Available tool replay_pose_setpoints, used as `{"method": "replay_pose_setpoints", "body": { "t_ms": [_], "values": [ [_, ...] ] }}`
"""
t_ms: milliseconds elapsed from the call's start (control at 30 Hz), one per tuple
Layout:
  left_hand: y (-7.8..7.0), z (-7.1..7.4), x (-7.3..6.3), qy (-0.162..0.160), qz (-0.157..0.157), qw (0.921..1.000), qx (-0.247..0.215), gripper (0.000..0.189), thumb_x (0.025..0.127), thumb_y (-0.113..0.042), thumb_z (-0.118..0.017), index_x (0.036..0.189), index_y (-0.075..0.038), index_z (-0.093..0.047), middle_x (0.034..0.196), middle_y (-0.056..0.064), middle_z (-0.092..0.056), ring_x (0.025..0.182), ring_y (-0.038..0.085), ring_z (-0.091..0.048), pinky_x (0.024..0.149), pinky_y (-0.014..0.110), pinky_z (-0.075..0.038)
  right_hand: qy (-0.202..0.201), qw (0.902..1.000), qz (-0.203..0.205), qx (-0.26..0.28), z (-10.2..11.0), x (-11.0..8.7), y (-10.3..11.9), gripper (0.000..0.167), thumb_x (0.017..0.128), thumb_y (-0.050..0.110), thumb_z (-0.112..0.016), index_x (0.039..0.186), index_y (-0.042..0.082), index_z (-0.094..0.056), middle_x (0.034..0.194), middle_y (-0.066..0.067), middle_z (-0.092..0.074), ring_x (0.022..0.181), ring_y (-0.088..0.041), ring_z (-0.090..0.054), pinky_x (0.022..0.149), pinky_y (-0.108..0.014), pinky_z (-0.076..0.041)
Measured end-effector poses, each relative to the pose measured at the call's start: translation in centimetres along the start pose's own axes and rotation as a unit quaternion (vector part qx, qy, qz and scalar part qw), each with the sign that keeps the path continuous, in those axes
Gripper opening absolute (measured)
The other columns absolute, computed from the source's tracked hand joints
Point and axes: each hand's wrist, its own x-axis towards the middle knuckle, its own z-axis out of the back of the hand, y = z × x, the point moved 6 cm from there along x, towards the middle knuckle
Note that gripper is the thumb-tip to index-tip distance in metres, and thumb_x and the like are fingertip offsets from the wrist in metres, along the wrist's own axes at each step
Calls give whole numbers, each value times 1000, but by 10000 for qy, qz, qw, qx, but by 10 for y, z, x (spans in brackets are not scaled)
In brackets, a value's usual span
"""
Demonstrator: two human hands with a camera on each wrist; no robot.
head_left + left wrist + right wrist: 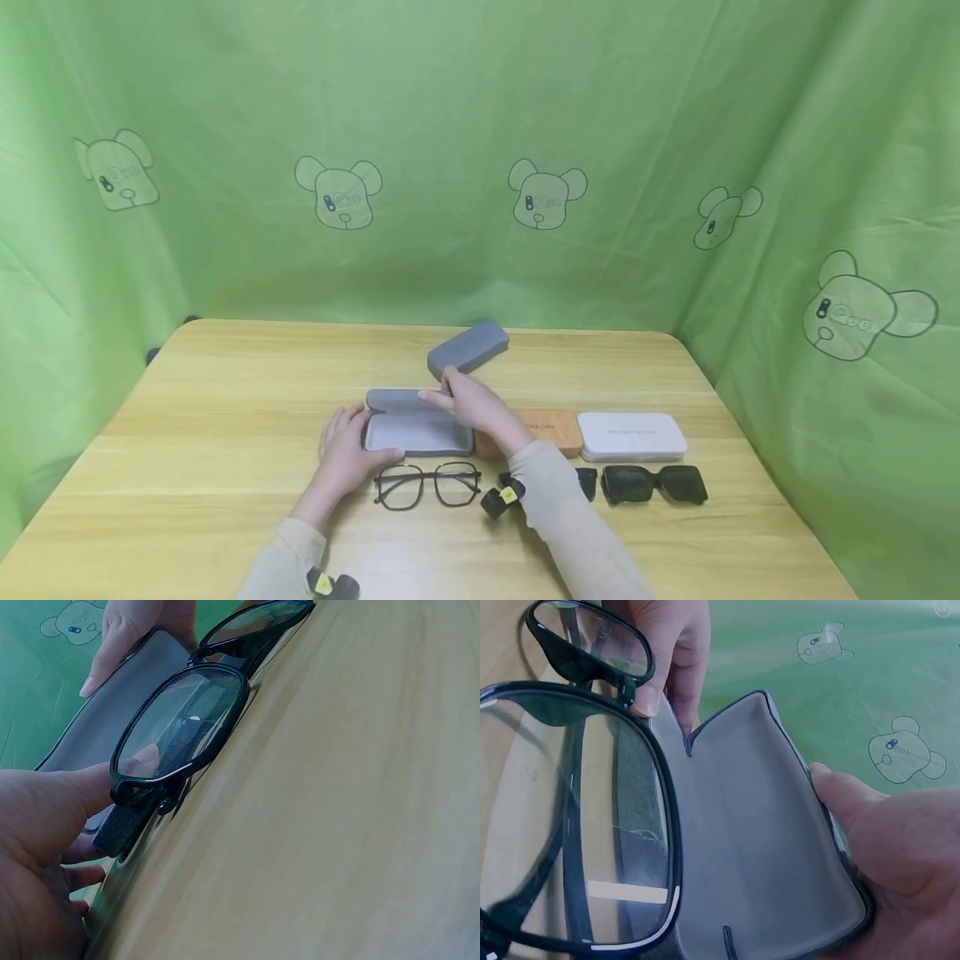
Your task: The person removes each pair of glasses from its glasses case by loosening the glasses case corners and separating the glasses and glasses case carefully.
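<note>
Grey case (pixel 420 433) lies open, left hand (pixel 347 450) gripping its end with bent fingers, right hand (pixel 483 408) pinching its lid (pixel 397 400); clear glasses (pixel 429 475) lie outside.

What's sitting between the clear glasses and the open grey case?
Just the grip of the left hand: its thumb lies on the near-left part of the open grey case, between that and the clear glasses. Nothing else visible stands between them.

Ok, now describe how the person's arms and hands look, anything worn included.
The left hand and right hand are bare, with no gloves on the hands. Both arms wear plain, pale greyish-beige sleeves ending near the wrists. Each wrist carries a small black device with a yellow patch.
</note>
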Motion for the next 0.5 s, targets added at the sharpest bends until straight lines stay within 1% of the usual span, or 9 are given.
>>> {"method": "replay_pose_setpoints", "body": {
  "t_ms": [167,300,433,500],
  "values": [
    [-2,2,0,-15,-19,10000,-17,94,72,-41,-82,142,6,-41,155,26,-30,146,49,-13,118,66,-3,184,9998,94,4,-2,0,1,48,95,57,-49,106,10,-52,92,-5,-60,82,-18,-58,75,-33,-53],
    [-3,3,0,-29,-38,10000,2,94,72,-41,-83,141,6,-42,154,27,-31,146,49,-14,118,66,-4,233,9996,43,-146,-5,-3,1,53,96,58,-46,115,10,-55,102,-9,-65,92,-21,-62,83,-37,-54],
    [-2,1,0,2,-46,10000,11,94,72,-42,-83,142,6,-41,154,27,-31,146,49,-14,118,66,-4,216,9995,75,-220,-8,-6,1,57,96,58,-45,122,9,-56,108,-12,-67,97,-24,-64,86,-40,-55],
    [-2,1,-1,4,-61,10000,20,95,72,-42,-82,142,7,-41,154,27,-31,146,49,-14,118,66,-4,178,9995,131,-245,-9,-8,2,57,96,58,-46,123,8,-56,107,-12,-68,96,-24,-65,85,-39,-55]
  ]
}}
